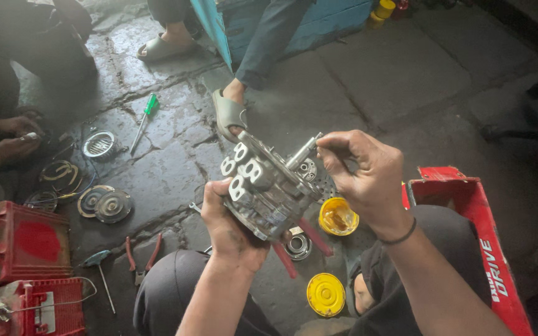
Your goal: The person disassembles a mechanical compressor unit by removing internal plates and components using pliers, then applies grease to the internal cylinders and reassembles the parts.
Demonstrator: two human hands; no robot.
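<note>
Head view: left hand (230, 229) clenches the lower body of a metal assembly (266, 186), held in the air above the knees and the floor (175, 168). Right hand (368, 180) pinches the protruding shaft (302, 153) between thumb and fingers (334, 144).

Risk: the assembly looks heavy and oily; a slipping left grip would likely drop it onto the open yellow tub (337, 216) or the bearing (298, 245) below. Side force on the shaft could bend it.

Appearance: grey cast metal, round, with several pale pistons (244, 169) standing proud on one face.
</note>
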